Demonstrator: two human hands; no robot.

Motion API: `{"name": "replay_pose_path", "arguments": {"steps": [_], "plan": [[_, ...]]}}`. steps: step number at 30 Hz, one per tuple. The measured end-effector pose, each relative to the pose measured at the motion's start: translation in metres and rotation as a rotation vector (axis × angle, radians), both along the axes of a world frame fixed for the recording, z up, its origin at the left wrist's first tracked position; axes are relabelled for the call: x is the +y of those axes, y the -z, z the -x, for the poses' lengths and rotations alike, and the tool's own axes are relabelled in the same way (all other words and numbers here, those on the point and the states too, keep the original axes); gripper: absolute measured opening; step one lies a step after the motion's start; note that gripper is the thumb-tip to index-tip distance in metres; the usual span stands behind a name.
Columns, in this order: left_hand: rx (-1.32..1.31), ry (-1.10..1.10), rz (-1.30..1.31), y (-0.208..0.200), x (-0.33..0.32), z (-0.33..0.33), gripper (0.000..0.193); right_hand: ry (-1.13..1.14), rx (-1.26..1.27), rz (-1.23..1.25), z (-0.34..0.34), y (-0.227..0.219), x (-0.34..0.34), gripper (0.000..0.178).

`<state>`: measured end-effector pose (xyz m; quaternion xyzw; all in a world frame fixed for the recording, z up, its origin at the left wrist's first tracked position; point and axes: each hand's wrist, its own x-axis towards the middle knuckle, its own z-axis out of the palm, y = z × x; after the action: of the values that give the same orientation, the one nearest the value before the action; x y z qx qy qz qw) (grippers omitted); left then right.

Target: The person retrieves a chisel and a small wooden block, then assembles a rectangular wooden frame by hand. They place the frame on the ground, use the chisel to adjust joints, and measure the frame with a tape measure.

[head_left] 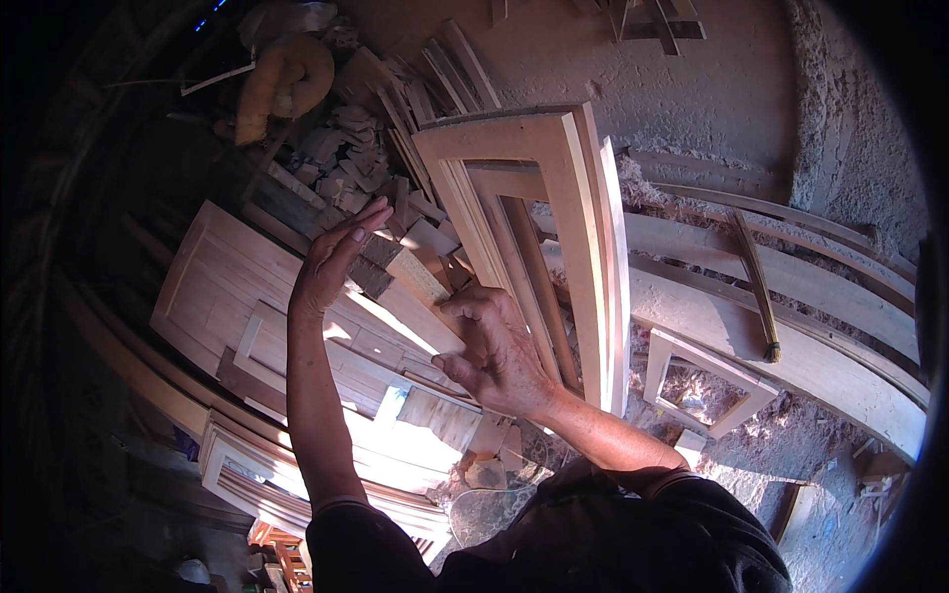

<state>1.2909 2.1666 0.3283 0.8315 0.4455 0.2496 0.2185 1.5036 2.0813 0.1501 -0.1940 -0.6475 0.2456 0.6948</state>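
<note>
My left hand (339,259) is raised in the middle of the view, its fingers stretched out and holding nothing. Beside it, to the right and a little lower, is my right hand (499,356). Its fingers are curved and the thumb stands apart, with nothing visible between them. Behind both hands lie squared wooden blocks (415,277); I cannot tell whether either hand touches them. Just right of my right hand, several wooden frames (576,247) lean together upright. A pale wooden panel (232,267) lies beyond my left forearm.
Offcuts (341,148) are heaped at the back, near a coiled yellowish hose (287,89). Long boards (712,296) lie at the right with a straw broom (759,296) across them. A small wooden frame (707,425) rests below. More stacked frames (247,474) stand at lower left.
</note>
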Motion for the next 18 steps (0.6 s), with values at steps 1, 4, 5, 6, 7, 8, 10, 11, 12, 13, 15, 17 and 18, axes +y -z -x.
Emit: {"name": "replay_pose_path", "arguments": {"steps": [1, 4, 5, 6, 7, 8, 10, 11, 12, 13, 15, 17, 18], "plan": [[-0.008, 0.005, -0.002, 0.0, -0.001, 0.0, 0.047, -0.018, 0.008, 0.028, 0.0, 0.001, 0.0, 0.064], [-0.047, -0.016, 0.017, 0.0, -0.007, 0.001, 0.046, -0.064, 0.024, 0.05, 0.001, 0.001, 0.0, 0.073], [-0.016, -0.027, -0.001, -0.001, -0.01, 0.003, 0.047, -0.071, -0.006, 0.066, 0.001, 0.001, -0.001, 0.075], [0.019, -0.042, -0.019, -0.003, -0.014, 0.004, 0.047, -0.079, -0.036, 0.082, 0.001, 0.0, -0.003, 0.077], [0.054, -0.057, -0.043, -0.004, -0.017, 0.006, 0.048, -0.088, -0.067, 0.097, 0.002, -0.001, -0.004, 0.08], [0.07, -0.059, -0.039, -0.006, -0.021, 0.008, 0.048, -0.106, -0.084, 0.115, 0.002, -0.002, -0.006, 0.082], [0.102, -0.073, -0.038, -0.009, -0.028, 0.012, 0.049, -0.146, -0.123, 0.147, 0.005, -0.003, -0.008, 0.087], [0.112, -0.066, -0.044, -0.01, -0.031, 0.014, 0.05, -0.153, -0.147, 0.156, 0.006, -0.004, -0.01, 0.088], [0.121, -0.067, -0.045, -0.011, -0.034, 0.016, 0.05, -0.16, -0.171, 0.165, 0.007, -0.004, -0.011, 0.09], [0.13, -0.075, -0.043, -0.012, -0.037, 0.018, 0.05, -0.168, -0.197, 0.175, 0.009, -0.005, -0.012, 0.092], [0.114, -0.098, -0.023, -0.013, -0.042, 0.023, 0.05, -0.276, -0.198, 0.218, 0.012, -0.007, -0.014, 0.094], [0.107, -0.12, -0.01, -0.013, -0.048, 0.028, 0.049, -0.312, -0.199, 0.186, 0.015, -0.01, -0.017, 0.093], [0.109, -0.133, 0.004, -0.012, -0.055, 0.032, 0.049, -0.3, -0.196, 0.143, 0.016, -0.011, -0.023, 0.091]]}}
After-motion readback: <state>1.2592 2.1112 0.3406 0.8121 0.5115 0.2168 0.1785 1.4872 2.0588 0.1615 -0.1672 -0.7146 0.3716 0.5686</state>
